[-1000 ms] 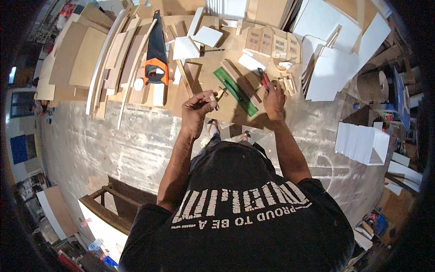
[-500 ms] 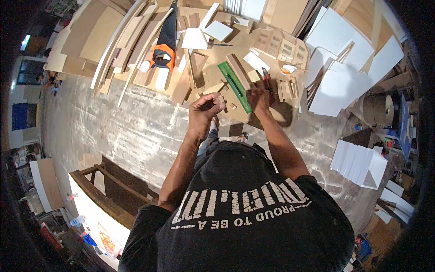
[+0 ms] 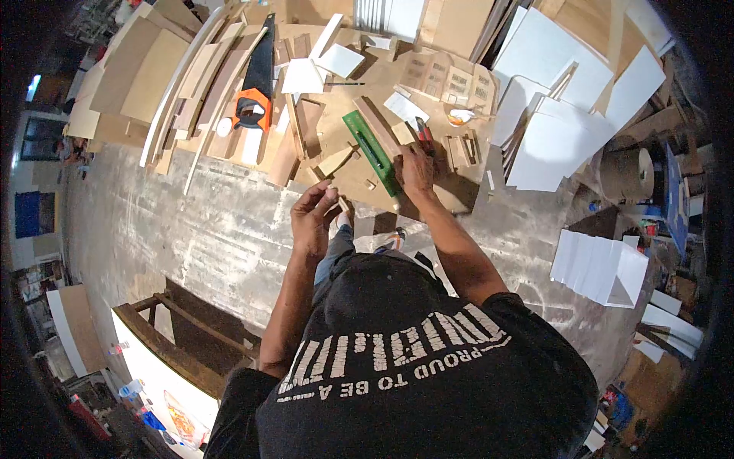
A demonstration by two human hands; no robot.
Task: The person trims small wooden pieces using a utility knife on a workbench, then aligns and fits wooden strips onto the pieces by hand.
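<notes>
My left hand (image 3: 312, 220) is raised over the near table edge, thumb and fingers pinching a small pale wooden piece (image 3: 344, 205). My right hand (image 3: 417, 172) is low over the table with its fingers bent; what lies under them is hidden. Its fingertips are at the near end of a long wooden strip (image 3: 376, 122). Left of that strip lies a green ruler-like board (image 3: 356, 122) with a dark pen (image 3: 371, 149) on it. Just beyond my right hand is a red-handled tool (image 3: 424, 131), partly covered.
A handsaw with an orange handle (image 3: 252, 109) lies at the left among long boards (image 3: 200, 73). White offcuts (image 3: 303, 76) and a small bowl (image 3: 460, 116) sit on the table (image 3: 321, 126). White panels (image 3: 558, 141) lean at the right. A white-topped bench (image 3: 157, 367) stands behind left.
My left hand has moved left and slightly down, still pinching the small wooden piece. My right hand stays by the strip's near end. The whole view has shifted slightly.
</notes>
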